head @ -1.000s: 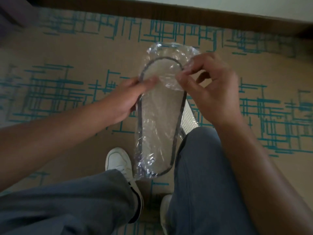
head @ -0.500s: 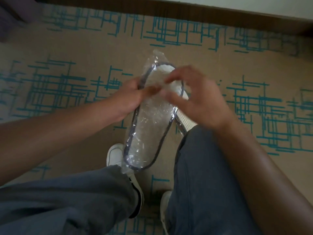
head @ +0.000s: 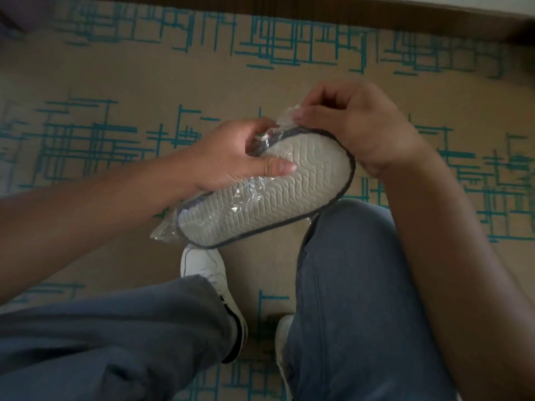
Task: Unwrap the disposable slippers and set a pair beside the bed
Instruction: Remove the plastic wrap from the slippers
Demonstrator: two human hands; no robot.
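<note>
While my left hand (head: 231, 157) grips the wrapped slippers (head: 269, 189) sole-up above my knees, long axis slanting from near-left to far-right, my right hand (head: 356, 125) pinches the plastic wrap (head: 285, 118) at the slippers' far end, nearest for tearing it open.

Tan carpet (head: 139, 85) with a teal grid-line pattern fills the floor, bordered along its far edge by a dark brown baseboard (head: 318, 10). Near the carpet's near edge stand a white sneaker (head: 202, 263) with a dark heel band and grey trouser legs (head: 356, 299).
</note>
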